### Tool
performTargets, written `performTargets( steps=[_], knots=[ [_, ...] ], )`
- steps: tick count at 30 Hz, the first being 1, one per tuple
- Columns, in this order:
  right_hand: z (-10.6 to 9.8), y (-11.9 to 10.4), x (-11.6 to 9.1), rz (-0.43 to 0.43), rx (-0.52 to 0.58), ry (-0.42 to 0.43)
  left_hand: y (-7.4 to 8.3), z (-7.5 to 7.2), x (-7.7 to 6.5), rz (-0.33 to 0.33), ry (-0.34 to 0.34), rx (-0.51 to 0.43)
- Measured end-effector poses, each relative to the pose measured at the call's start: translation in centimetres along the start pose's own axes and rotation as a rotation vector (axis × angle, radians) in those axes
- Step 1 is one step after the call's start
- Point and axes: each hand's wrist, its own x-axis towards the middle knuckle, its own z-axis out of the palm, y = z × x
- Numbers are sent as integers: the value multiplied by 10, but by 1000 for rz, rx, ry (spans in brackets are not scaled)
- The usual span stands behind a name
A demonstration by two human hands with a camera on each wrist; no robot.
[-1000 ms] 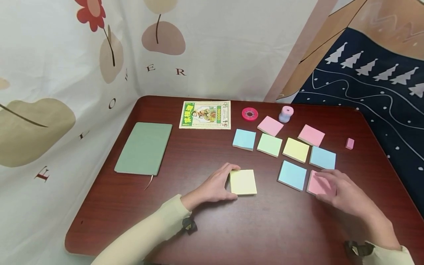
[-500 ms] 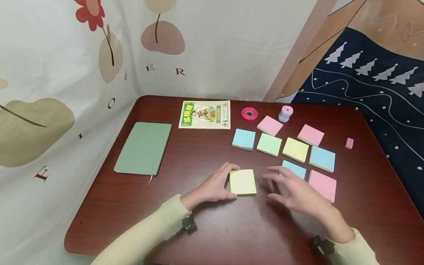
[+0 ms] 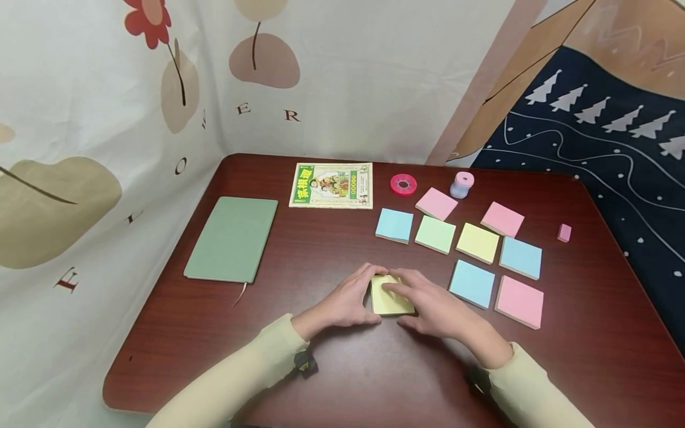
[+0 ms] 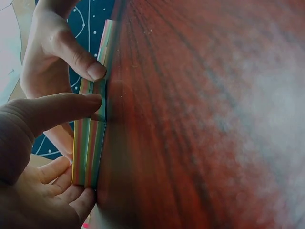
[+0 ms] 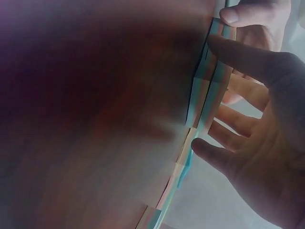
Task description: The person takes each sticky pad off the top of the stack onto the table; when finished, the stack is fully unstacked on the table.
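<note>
A pale yellow sticky note pad (image 3: 386,304) lies on the table in front of me, on top of what looks like another pad. In the left wrist view the striped edges of this sticky note stack (image 4: 86,150) show in layers. My left hand (image 3: 350,298) grips its left side, thumb at the near edge and fingers at the far edge. From the right, my right hand (image 3: 441,306) holds the same stack, its thumb at the near edge and a finger over the top. The right wrist view shows the sticky note stack (image 5: 202,98) between thumb and fingers.
Right of the stack lie a blue pad (image 3: 472,284), a pink pad (image 3: 520,302) and several others. Behind them are a red tape roll (image 3: 403,184) and a pink-and-blue spool (image 3: 462,185). A green notebook (image 3: 232,238) and a booklet (image 3: 332,185) lie left and back.
My right hand has left the pink pad at the right, crossed leftward past the blue pad, and taken hold of the yellow-topped stack. The left hand has stayed in place.
</note>
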Motion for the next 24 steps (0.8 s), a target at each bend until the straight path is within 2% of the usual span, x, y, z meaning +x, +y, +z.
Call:
performTargets(
  steps=[5, 13, 18, 24],
  knots=[
    [0, 1, 5, 0, -3, 3, 0, 0, 0, 5, -1, 6],
    [-9, 3, 4, 48, -11, -44, 0, 0, 1, -1, -8, 12],
    [-28, 9, -7, 133, -13, -51, 1, 0, 2, -17, -9, 13],
    [-48, 26, -15, 275, -50, 28, 3, 1, 1, -26, -7, 14]
  ],
)
